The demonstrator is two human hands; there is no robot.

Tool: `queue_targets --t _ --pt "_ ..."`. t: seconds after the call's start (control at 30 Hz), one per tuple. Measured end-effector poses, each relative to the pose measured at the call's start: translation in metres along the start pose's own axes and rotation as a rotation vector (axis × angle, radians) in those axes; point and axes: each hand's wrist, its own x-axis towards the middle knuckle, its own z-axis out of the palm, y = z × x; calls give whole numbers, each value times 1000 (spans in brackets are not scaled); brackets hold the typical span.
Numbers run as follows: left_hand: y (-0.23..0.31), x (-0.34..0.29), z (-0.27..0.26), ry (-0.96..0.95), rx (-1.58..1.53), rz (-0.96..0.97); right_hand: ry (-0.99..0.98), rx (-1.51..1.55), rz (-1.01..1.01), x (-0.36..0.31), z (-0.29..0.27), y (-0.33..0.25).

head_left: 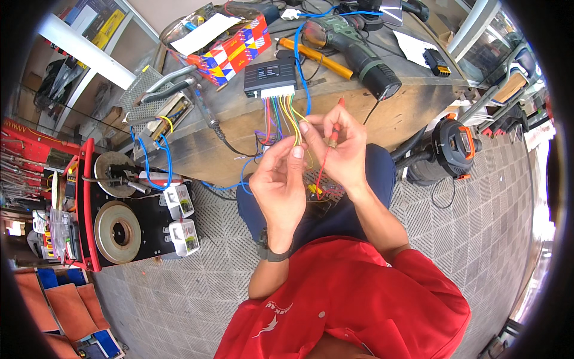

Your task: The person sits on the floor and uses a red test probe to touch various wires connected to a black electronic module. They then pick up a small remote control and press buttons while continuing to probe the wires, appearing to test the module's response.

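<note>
A black control box [270, 78] lies at the bench's front edge with a white connector [278, 92] facing me. From the connector hang several coloured wires [277, 110]: red, blue, green, purple and yellow. My left hand [280, 182] pinches a few yellow wires [297, 134] between thumb and fingertips. Close beside it on the right, my right hand [342, 152] has thumb and forefinger together at a yellow wire [299, 115]. Tucked in that same hand is a red test probe [333, 136], its red lead running down toward my lap. The wire ends between the fingers are hidden.
A cordless drill [365, 60], an orange stick [317, 58], a patterned box [236, 51] and a soldering iron [206, 110] lie on the bench [215, 157]. A red tool cart [89, 203] stands left. A vacuum cleaner [445, 149] sits on the floor at right.
</note>
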Motion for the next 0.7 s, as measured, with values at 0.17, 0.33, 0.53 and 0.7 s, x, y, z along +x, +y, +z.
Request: queue_targets --t 0.17,0.33,0.53,0.7 --pt "-5 1 3 -3 97 141 40 100 -25 2 4 6" --pt "-6 -2 3 -20 127 150 26 102 -10 2 3 9" --pt "-7 -4 4 26 2 43 -17 -11 -41 1 -4 4" --pt "-5 -5 4 40 -69 49 -15 145 48 2 0 1"
